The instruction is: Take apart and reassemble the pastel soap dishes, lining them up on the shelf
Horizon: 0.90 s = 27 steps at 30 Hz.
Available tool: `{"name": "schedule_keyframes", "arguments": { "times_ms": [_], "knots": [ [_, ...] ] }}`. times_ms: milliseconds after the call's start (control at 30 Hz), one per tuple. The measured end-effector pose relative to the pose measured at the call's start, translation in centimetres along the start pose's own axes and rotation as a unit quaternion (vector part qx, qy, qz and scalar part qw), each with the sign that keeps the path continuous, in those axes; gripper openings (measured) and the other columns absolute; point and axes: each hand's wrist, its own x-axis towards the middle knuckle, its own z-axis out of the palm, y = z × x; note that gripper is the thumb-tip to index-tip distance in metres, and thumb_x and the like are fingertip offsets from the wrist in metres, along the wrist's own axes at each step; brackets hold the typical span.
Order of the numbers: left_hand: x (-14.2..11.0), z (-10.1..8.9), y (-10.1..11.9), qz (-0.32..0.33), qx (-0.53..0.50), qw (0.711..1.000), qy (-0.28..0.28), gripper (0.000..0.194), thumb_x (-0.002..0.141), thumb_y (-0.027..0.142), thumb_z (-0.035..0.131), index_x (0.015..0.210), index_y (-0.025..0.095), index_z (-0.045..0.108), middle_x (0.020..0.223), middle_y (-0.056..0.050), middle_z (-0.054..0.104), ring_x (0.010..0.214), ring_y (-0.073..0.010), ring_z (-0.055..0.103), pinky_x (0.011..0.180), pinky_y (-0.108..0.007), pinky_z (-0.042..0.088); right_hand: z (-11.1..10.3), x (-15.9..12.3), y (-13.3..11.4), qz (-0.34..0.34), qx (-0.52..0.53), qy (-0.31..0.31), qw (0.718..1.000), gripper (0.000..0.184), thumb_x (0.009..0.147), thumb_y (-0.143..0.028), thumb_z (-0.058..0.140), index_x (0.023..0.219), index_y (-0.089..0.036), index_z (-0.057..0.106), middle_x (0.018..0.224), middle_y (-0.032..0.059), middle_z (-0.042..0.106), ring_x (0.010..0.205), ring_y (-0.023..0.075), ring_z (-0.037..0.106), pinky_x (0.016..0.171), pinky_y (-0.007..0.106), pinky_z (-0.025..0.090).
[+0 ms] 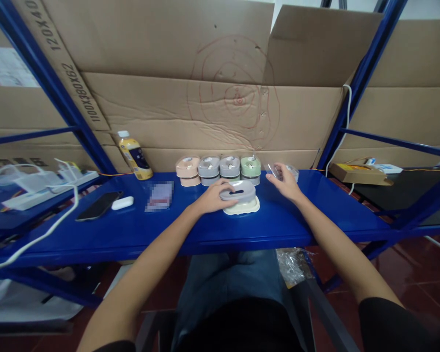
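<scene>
My left hand (213, 196) rests with curled fingers on a grey lidded box (238, 192) that sits on a cream base (242, 208) on the blue shelf (220, 227). My right hand (285, 180) is raised a little to the right of it, pinching a small clear plastic bag (281, 170). Behind the box stands a row of small boxes: a pink one (187, 170), two grey ones (209, 169) and a green one (251, 168).
A yellow bottle (135, 156) stands at the back left. A black phone (98, 205), a white earbud case (122, 202) and a small packet (160, 195) lie left of my hands. Cardboard sheets (205, 88) line the back. White cables and a power strip (40, 188) sit far left.
</scene>
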Motion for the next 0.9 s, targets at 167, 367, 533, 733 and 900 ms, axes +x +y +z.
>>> {"name": "schedule_keyframes", "arguments": {
  "times_ms": [167, 367, 533, 733, 900],
  "knots": [
    [0.0, 1.1, 0.9, 0.001, -0.013, 0.999, -0.049, 0.065, 0.076, 0.057, 0.083, 0.128, 0.022, 0.064, 0.132, -0.012, 0.065, 0.126, -0.0344, 0.063, 0.113, -0.051, 0.048, -0.1, -0.7, -0.9, -0.058, 0.046, -0.088, 0.993, 0.073, 0.084, -0.064, 0.073, 0.141, -0.022, 0.056, 0.132, 0.0132, 0.069, 0.119, 0.0331, 0.068, 0.106, 0.051, 0.054],
    [0.0, 2.4, 0.1, -0.049, -0.068, 0.995, -0.061, 0.121, 0.061, 0.06, 0.093, 0.158, 0.022, 0.032, 0.145, -0.02, 0.059, 0.136, -0.043, 0.057, 0.113, -0.061, 0.045, 0.6, -1.3, -2.5, -0.193, 0.052, -0.219, 0.955, 0.081, 0.075, -0.056, 0.087, 0.144, -0.023, 0.061, 0.144, 0.0131, 0.065, 0.132, 0.034, 0.062, 0.115, 0.053, 0.047],
    [0.1, 3.5, -0.1, -0.054, -0.111, 0.991, -0.042, 0.143, 0.054, 0.058, 0.097, 0.164, 0.021, 0.015, 0.154, -0.026, 0.048, 0.142, -0.0463, 0.05, 0.116, -0.065, 0.04, 2.2, -0.6, -3.5, -0.258, 0.029, -0.302, 0.917, 0.087, 0.071, -0.055, 0.091, 0.147, -0.026, 0.061, 0.144, 0.0115, 0.065, 0.131, 0.0336, 0.063, 0.113, 0.052, 0.049],
    [0.1, 3.6, -0.4, -0.051, -0.105, 0.992, -0.037, 0.14, 0.056, 0.057, 0.097, 0.164, 0.021, 0.016, 0.155, -0.025, 0.048, 0.142, -0.046, 0.05, 0.114, -0.063, 0.042, 4.0, 0.0, -4.5, -0.276, 0.035, -0.338, 0.899, 0.09, 0.072, -0.058, 0.09, 0.15, -0.028, 0.058, 0.146, 0.0111, 0.063, 0.132, 0.0326, 0.062, 0.114, 0.052, 0.048],
    [0.1, 3.2, -0.5, -0.044, -0.106, 0.992, -0.052, 0.128, 0.061, 0.058, 0.094, 0.161, 0.021, 0.024, 0.148, -0.022, 0.056, 0.137, -0.0443, 0.055, 0.111, -0.06, 0.046, 3.5, -1.2, -4.3, -0.258, 0.007, -0.318, 0.912, 0.089, 0.08, -0.058, 0.084, 0.157, -0.03, 0.049, 0.145, 0.0115, 0.061, 0.131, 0.032, 0.061, 0.113, 0.052, 0.048]
  ]
}}
